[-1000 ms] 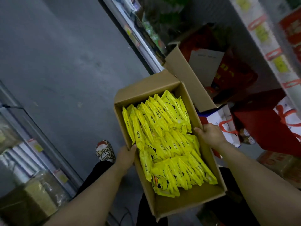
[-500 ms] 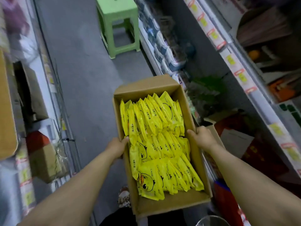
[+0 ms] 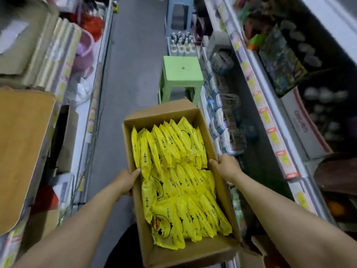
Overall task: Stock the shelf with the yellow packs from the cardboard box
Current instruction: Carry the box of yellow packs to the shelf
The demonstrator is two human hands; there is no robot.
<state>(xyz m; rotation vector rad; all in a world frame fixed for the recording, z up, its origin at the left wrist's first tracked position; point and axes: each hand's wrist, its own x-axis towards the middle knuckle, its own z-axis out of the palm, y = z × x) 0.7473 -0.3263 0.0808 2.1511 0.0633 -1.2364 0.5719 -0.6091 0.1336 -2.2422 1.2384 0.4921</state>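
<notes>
Swinging up from the floor, the view had turned to look along the aisle, while the box (image 3: pixel 193 252) stayed carried between both hands. Its packs (image 3: pixel 173 171) lay in full overlapping rows, none taken out. The left hand (image 3: pixel 125 180) gripped the left wall, thumb over the rim against a pack; the right hand (image 3: pixel 226 167) gripped the right wall the same way. Just beyond the box stood a green stool (image 3: pixel 181 72), now much nearer. The shelf (image 3: pixel 270 117) ran along the right. Stocking had likely not begun; the box probably needed setting down first, perhaps on the stool.
</notes>
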